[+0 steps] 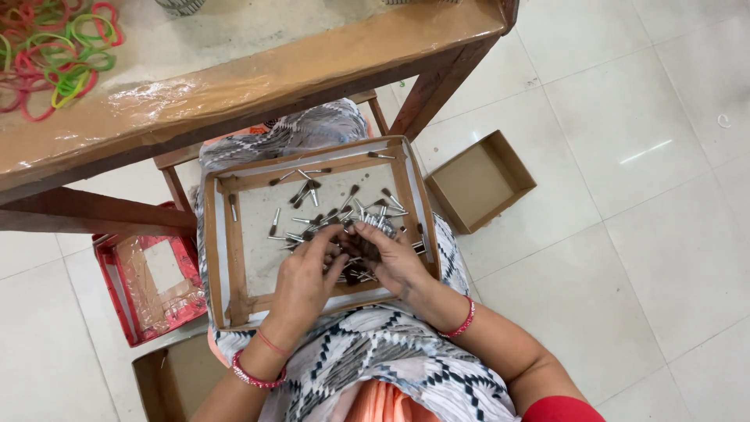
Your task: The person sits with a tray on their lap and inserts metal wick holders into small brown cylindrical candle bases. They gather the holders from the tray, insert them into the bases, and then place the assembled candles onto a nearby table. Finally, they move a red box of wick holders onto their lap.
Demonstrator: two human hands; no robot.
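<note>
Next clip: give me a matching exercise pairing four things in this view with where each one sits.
Things:
1. rubber bands
2. shallow tray of small metal pins
3. open brown box
4. red box

Places:
A. on the white floor, right of the tray
B. on the person's lap, under both hands
C. on the wooden table, top left
D. on the floor, left of the tray

Pairs: 1-C, 2-B, 3-A, 4-D

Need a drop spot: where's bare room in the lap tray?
Free: the tray floor's left half, between the left wall and left hand. Crowded: centre and right, where pins scatter and both hands, right hand included, bunch them.
</note>
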